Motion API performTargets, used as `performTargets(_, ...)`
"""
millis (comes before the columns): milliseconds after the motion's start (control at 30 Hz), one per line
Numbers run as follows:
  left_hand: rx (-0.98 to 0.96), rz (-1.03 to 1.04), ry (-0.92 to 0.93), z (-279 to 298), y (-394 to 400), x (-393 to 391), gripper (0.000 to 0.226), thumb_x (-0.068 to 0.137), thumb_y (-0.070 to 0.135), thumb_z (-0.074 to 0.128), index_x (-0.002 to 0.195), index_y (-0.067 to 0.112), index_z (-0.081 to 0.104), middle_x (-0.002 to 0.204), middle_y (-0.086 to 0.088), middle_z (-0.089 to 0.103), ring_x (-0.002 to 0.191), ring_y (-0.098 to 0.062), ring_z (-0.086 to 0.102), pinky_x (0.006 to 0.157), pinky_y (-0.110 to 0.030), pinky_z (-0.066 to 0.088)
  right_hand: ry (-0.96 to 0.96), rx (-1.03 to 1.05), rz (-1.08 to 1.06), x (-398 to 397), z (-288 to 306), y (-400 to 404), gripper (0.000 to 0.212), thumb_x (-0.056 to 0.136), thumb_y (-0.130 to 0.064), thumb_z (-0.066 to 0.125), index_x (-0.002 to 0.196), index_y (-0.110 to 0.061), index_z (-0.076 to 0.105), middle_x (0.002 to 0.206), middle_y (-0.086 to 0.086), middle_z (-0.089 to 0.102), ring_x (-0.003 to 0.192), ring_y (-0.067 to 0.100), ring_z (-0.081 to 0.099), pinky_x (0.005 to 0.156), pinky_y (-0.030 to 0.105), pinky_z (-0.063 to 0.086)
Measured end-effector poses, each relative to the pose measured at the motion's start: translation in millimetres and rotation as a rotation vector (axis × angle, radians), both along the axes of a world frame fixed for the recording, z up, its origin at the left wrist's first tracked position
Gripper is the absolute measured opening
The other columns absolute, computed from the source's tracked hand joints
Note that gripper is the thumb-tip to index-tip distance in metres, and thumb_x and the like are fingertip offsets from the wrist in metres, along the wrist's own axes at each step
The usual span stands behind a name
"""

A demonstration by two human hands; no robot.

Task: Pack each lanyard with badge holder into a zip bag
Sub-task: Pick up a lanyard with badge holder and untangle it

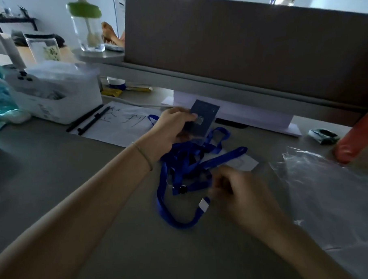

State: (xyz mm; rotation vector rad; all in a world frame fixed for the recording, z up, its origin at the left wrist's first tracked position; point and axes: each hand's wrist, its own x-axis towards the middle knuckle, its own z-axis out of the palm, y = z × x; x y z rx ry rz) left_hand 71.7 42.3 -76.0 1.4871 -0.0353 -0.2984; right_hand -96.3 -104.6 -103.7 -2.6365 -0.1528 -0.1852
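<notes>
A: Item one, arms. What is worn?

B: Both forearms are bare; no sleeve edge appears anywhere along either arm, from wrist to the frame border.

A: Left wrist?

B: One thin bracelet [143, 155], a narrow band in a pale greenish-gold tone. It crosses the wrist just behind the left hand [171, 128]. No clasp or charm can be made out.

A: Right wrist and right hand [237, 194]?

B: No band, watch or strap is visible. The fingers are blurred, so rings cannot be confirmed.

A: Gloves?

B: Both hands are bare
</notes>
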Motion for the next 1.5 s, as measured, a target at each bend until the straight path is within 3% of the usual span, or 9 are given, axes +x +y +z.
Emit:
performTargets(233,0.419,-0.211,-0.416,19,7,-6,0.025,0.076,-0.007,0.074,0.099,0.004,0.072,0.09,-0.014,0.072,0.068,-0.007,0.061,0.057,-0.023,0.048,-0.149,0.33,-0.134,30,64,-30,0.017,0.089,-0.012,0.073,0.074,-0.022,0.073,0.061,-0.008,0.072,0.053,0.005,0.067,0.048,0.017,0.047)
performTargets(333,0.524,-0.344,-0.625,30,3,-19,0.044,0.073,-0.003,0.079,0.077,0.039,0.069,0.073,0.02,0.066,0.065,0.013,0.06,0.057,-0.006,0.042,-0.236,0.321,-0.139,40,73,-34,0.016,0.089,-0.016,0.073,0.078,-0.027,0.076,0.065,-0.011,0.072,0.061,0.001,0.067,0.054,0.016,0.049)
performTargets(533,0.843,-0.555,-0.843,34,-5,-26,0.028,0.083,0.014,0.077,0.095,0.039,0.076,0.092,0.015,0.071,0.082,0.0,0.065,0.075,-0.029,0.056,-0.309,0.283,-0.135,48,76,-42,0.014,0.09,-0.013,0.072,0.083,-0.025,0.077,0.072,-0.014,0.071,0.073,-0.002,0.066,0.063,0.009,0.047)
performTargets(667,0.68,-0.513,-0.89,38,-12,-37,0.031,0.081,0.011,0.078,0.096,0.035,0.065,0.093,0.019,0.068,0.088,0.006,0.063,0.072,-0.011,0.051,-0.279,0.366,-0.164,52,74,-53,0.015,0.085,-0.013,0.077,0.092,-0.026,0.074,0.076,-0.011,0.073,0.073,-0.001,0.067,0.063,0.009,0.048)
performTargets(900,0.49,-0.457,-0.925,38,-20,-47,0.045,0.082,0.006,0.076,0.117,0.035,0.071,0.103,0.018,0.07,0.098,-0.001,0.067,0.087,-0.025,0.056,-0.049,0.649,-0.198,58,69,-63,0.014,0.084,-0.007,0.076,0.087,-0.02,0.079,0.082,-0.001,0.078,0.079,0.015,0.074,0.07,0.027,0.057)
performTargets(1033,0.491,-0.43,-0.97,38,-23,-46,0.03,0.084,0.007,0.075,0.104,0.029,0.078,0.097,0.017,0.068,0.09,-0.008,0.066,0.077,-0.035,0.058,0.063,0.765,-0.215,55,67,-58,0.026,0.094,0.0,0.059,0.092,-0.014,0.08,0.088,-0.003,0.078,0.077,0.004,0.072,0.061,0.015,0.055)
performTargets(1233,0.445,-0.378,-0.999,32,-31,-49,0.027,0.084,0.009,0.072,0.102,0.028,0.077,0.1,0.018,0.064,0.092,-0.005,0.064,0.076,-0.029,0.057,0.078,0.819,-0.307,65,54,-61,0.031,0.095,-0.003,0.053,0.097,-0.018,0.081,0.103,0.0,0.078,0.108,0.023,0.068,0.097,0.046,0.054)
performTargets(1433,0.415,-0.216,-1.034,32,-41,-38,0.034,0.084,-0.002,0.069,0.095,0.029,0.077,0.101,0.021,0.069,0.098,0.0,0.064,0.082,-0.015,0.053,0.062,1.129,-0.333,77,65,-65,0.037,0.096,-0.007,0.046,0.094,-0.016,0.081,0.101,0.002,0.078,0.105,0.022,0.069,0.092,0.039,0.051)
performTargets(1500,0.396,-0.103,-0.979,33,-39,-30,0.031,0.086,0.001,0.069,0.096,0.029,0.077,0.1,0.018,0.071,0.096,0.002,0.064,0.08,-0.007,0.048,-0.127,0.925,-0.4,82,71,-63,0.033,0.098,-0.011,0.047,0.09,-0.022,0.077,0.091,0.0,0.076,0.093,0.014,0.068,0.079,0.033,0.047)
